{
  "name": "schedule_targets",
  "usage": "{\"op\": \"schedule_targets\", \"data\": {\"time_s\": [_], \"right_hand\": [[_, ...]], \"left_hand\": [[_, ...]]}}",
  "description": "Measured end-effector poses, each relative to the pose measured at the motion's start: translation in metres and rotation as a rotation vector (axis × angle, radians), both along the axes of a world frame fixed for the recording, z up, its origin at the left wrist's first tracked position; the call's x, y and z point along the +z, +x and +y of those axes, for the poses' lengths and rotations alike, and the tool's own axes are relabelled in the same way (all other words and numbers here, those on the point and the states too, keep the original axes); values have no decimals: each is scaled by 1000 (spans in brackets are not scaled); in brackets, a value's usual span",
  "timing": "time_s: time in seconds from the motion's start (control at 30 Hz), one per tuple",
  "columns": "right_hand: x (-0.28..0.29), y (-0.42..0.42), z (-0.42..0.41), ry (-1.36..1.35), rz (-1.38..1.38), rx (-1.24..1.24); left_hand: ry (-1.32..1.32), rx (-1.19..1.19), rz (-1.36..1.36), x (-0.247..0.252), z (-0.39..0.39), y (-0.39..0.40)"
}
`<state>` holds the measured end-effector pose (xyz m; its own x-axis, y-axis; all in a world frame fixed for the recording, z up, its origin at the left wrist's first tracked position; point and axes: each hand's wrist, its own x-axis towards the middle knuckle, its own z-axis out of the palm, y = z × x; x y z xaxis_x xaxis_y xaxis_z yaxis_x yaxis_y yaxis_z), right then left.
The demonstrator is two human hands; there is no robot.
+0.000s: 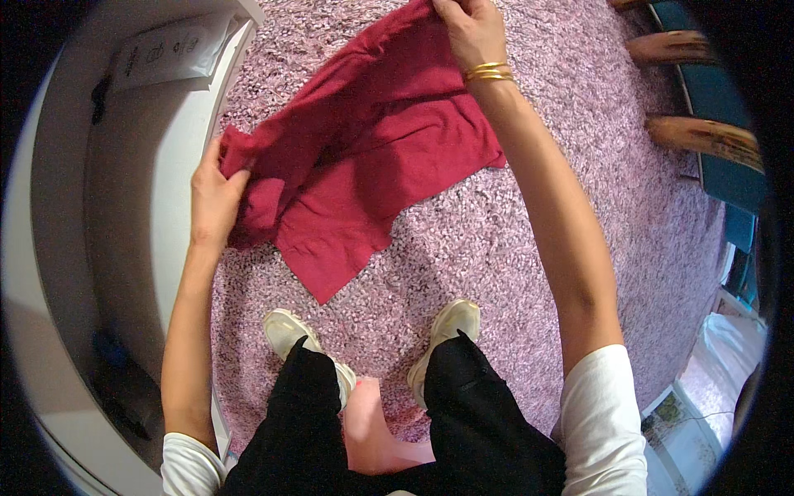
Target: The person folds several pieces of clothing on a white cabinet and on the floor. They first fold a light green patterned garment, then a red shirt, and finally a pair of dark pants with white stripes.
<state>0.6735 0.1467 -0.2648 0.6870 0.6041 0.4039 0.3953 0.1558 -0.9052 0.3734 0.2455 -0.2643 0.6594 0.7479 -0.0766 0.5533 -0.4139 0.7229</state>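
Note:
A dark red cloth, perhaps a garment, is stretched at a slant between my two hands. At its left end my left hand grips a bunched, folded edge, with the thumb on top. My right hand pinches the far upper corner near the top of the view, and its fingertips are partly cut off by the frame. Gold bangles circle the right wrist. The cloth's lower part hangs loose over the carpet, with a pointed corner towards my feet; whether it touches the floor I cannot tell.
Pink, mottled shaggy carpet covers the floor. Left is a white shelf unit holding a clear plastic package with printing. A pink plastic object stands between my legs. Teal furniture with wooden parts and plastic-wrapped items line the right.

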Motion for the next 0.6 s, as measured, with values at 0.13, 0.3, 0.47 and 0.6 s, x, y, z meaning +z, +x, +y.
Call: {"op": "schedule_targets", "data": {"time_s": [0.13, 0.3, 0.47, 0.6], "right_hand": [[-23, 8, -16, -103, -88, -15], [-48, 39, -14, -306, 168, -18], [-8, 54, 42, -67, 398, 18], [-17, 55, 13, 95, 543, 184]], "left_hand": [[47, -61, 102, -8, -14, 1], [1, -19, -48, -8, 1, 6], [64, 21, -143, 38, 0, 23], [142, -196, 59, 23, -21, 11]]}}
